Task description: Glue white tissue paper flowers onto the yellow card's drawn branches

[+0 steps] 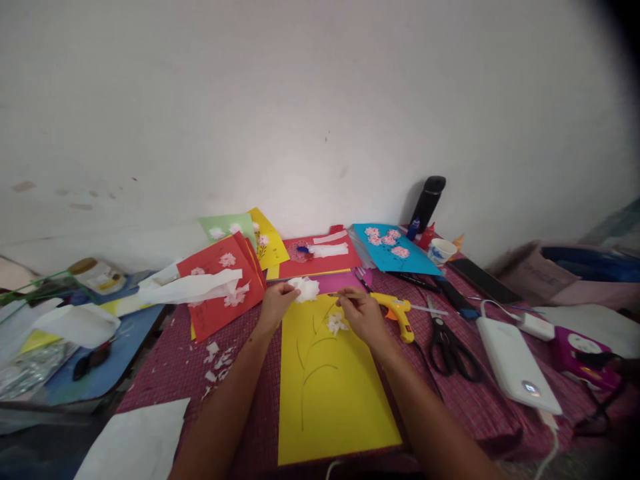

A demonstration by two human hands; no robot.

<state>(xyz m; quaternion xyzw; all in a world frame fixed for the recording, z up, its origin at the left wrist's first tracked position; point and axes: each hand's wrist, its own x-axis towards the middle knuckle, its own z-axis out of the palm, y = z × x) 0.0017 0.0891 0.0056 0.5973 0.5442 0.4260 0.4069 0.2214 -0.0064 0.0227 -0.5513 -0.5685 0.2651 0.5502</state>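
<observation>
A yellow sheet [340,400] with a pencil-drawn branching stem lies in front of me. At its top left, my left hand [280,303] pinches the edge of a white paper flower [306,289]. Over the sheet's top right, my right hand [361,312] is closed, with what looks like a thin stick [332,295] jutting from its fingertips; its kind is unclear. Just left of that hand, a second white paper flower [337,325] sits on the drawn stem. A yellow glue gun [397,312] lies beyond my right hand.
Black-handled scissors [450,353] and a white power bank [520,367] lie right. Red cards with flowers [210,320] and a white paper strip [195,288] are left, near paper scraps [217,363]. Behind stand a blue card [385,247], black bottle [429,200] and small bowl [442,252].
</observation>
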